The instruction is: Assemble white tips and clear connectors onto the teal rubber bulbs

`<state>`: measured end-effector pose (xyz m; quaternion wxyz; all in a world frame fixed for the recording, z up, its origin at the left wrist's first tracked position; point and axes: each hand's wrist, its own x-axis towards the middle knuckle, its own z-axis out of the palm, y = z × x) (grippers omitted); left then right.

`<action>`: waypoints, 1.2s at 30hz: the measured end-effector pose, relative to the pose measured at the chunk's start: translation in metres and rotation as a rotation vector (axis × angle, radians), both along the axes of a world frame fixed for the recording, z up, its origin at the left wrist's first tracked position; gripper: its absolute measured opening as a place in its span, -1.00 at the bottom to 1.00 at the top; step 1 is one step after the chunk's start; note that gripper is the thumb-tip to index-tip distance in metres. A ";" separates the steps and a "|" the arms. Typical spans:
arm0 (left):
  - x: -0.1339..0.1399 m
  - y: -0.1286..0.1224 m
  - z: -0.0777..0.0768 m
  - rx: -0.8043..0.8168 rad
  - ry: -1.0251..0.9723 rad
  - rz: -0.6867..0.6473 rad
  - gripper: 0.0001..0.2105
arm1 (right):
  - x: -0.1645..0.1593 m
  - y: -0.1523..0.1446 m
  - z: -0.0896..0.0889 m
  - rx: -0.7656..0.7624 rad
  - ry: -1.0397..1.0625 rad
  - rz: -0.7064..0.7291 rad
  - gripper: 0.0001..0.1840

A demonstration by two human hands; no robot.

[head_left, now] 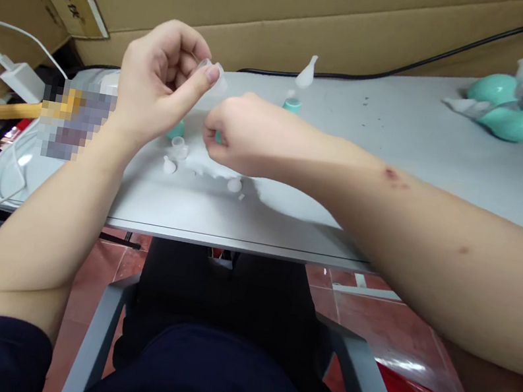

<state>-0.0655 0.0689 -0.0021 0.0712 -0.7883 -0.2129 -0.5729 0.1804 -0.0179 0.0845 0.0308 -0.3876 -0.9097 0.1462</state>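
My left hand (164,76) is raised over the left part of the table, thumb and fingers pinching a clear, cup-shaped plastic piece (218,86). Beside it, lower and to the right, my right hand (245,132) is closed, its fingers curled. A bit of a teal piece (219,138) shows in the gap of those fingers; most of it is hidden. Under my left wrist stands another teal piece (177,131), partly covered. Small clear caps (179,148) and white teardrop-shaped tips (169,166) lie in front. Behind my right hand is a teal-necked item (292,104) near a white pointed tip (306,73).
Several teal bulbs with clear nozzles (519,124) lie at the back right of the grey table (427,130). A black cable (413,67) runs along the cardboard wall (322,12). At left are a white charger (22,81), a yellow strip (15,110) and a blurred-out patch.
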 end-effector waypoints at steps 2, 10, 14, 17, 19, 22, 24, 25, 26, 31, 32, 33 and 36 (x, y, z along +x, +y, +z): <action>0.001 -0.001 -0.001 0.022 0.033 -0.047 -0.43 | 0.015 0.002 0.007 -0.039 0.088 0.003 -0.63; 0.002 -0.021 0.008 -0.207 0.219 -0.088 -0.37 | 0.064 0.013 0.021 -0.091 0.419 -0.140 -0.88; 0.007 -0.030 0.009 -0.371 0.150 -0.076 -0.20 | 0.064 0.013 0.007 -0.073 0.564 -0.171 -0.88; 0.009 -0.033 0.007 -0.439 0.139 -0.047 -0.23 | 0.053 0.022 0.001 -0.064 0.488 -0.210 -0.78; 0.010 -0.036 0.007 -0.464 0.144 -0.010 -0.26 | 0.044 0.034 0.001 -0.115 0.394 -0.227 -0.61; 0.012 -0.040 0.009 -0.463 0.157 -0.040 -0.23 | 0.036 0.050 0.002 -0.212 0.305 -0.268 -0.42; 0.012 -0.041 0.011 -0.462 0.153 -0.077 -0.19 | 0.037 0.051 0.001 -0.231 0.320 -0.271 -0.38; 0.011 -0.040 0.012 -0.473 0.149 -0.079 -0.20 | 0.039 0.048 -0.001 -0.225 0.348 -0.261 -0.39; 0.010 -0.039 0.012 -0.489 0.143 -0.070 -0.21 | 0.042 0.044 -0.003 -0.213 0.385 -0.238 -0.41; 0.003 -0.030 0.007 -0.548 0.138 -0.015 -0.20 | 0.052 0.022 -0.012 -0.151 0.581 -0.141 -0.43; 0.003 -0.029 0.006 -0.553 0.148 -0.010 -0.19 | 0.052 0.021 -0.012 -0.144 0.571 -0.140 -0.41; 0.003 -0.028 0.006 -0.552 0.156 -0.006 -0.17 | 0.051 0.020 -0.012 -0.137 0.558 -0.139 -0.39; 0.004 -0.029 0.007 -0.532 0.170 -0.023 -0.14 | 0.050 0.024 -0.012 -0.122 0.527 -0.151 -0.38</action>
